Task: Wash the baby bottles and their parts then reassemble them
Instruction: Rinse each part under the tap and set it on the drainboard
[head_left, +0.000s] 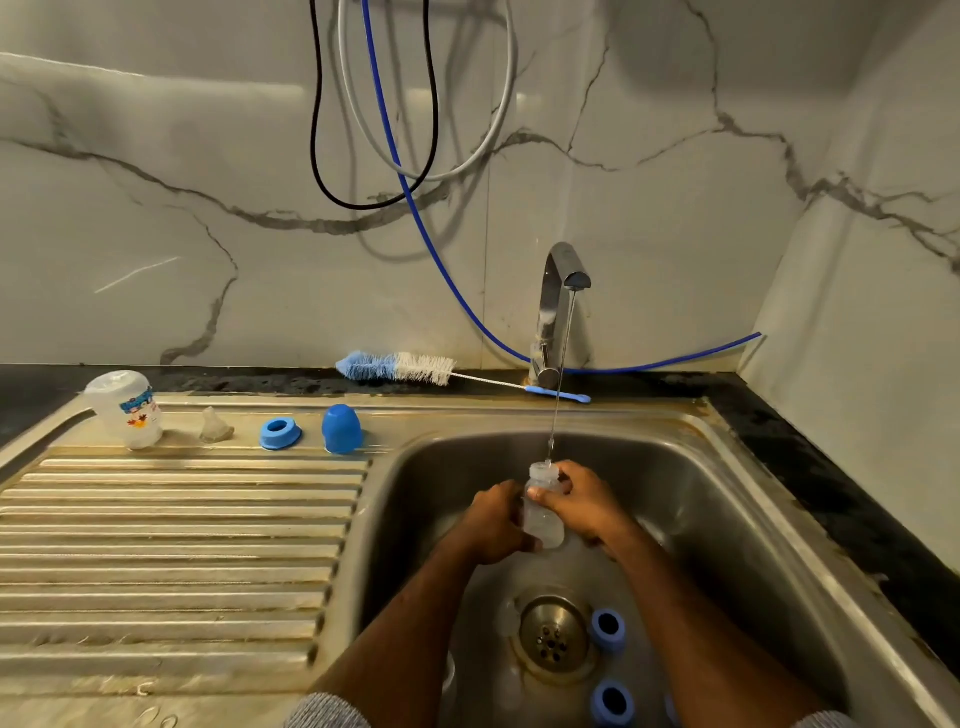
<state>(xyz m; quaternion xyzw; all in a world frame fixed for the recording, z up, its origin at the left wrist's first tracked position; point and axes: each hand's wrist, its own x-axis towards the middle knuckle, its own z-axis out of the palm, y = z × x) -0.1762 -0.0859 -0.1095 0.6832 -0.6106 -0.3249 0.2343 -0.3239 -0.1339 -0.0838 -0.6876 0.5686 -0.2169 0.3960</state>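
Both your forearms reach over the sink (727, 467). On the draining board, left to right, stand an inverted bottle (126, 410), a clear teat (215, 426), a blue ring (280, 433) and a blue cap (341, 429). Your left hand (493, 525) grasps the clear bottle (543, 512) low down; your right hand (584, 501) grips its neck, under the tap (558, 312) stream. Two blue rings (608, 630) lie beside the drain (553, 636). A brush (397, 367) rests on the worktop (779, 410) behind.

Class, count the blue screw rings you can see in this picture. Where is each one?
3: one ring on the drainboard, two in the sink, right of the drain and near the bottom edge. Arms may hide others.
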